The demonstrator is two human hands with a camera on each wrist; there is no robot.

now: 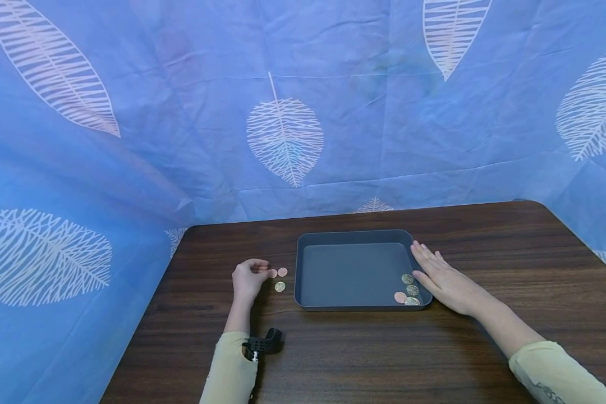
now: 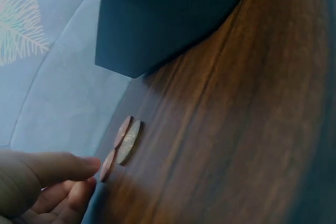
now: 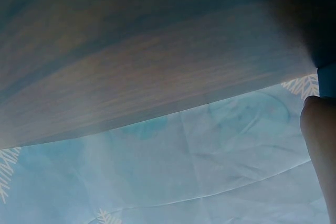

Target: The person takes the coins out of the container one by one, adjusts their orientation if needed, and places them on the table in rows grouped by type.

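Note:
In the head view, my left hand (image 1: 248, 280) is at the left of the tray, its fingertips at a copper-coloured coin (image 1: 272, 273). Another copper-coloured coin (image 1: 282, 272) and a gold-coloured coin (image 1: 280, 287) lie close by. The left wrist view shows the thumb and bent fingers of my left hand (image 2: 58, 182) beside the nearest copper-coloured coin (image 2: 107, 165), which rests on the table. Along the right rim of the dark grey tray (image 1: 353, 238), my right hand (image 1: 446, 283) rests with its fingers extended. Several gold-coloured coins (image 1: 412, 290) and one copper-coloured coin (image 1: 400, 297) lie in the tray's near right corner.
The dark brown wooden table (image 1: 343, 359) has a blue cloth (image 1: 353, 129) with white leaf prints behind it and at its sides. A black strap with a device (image 1: 265, 341) is on my left wrist.

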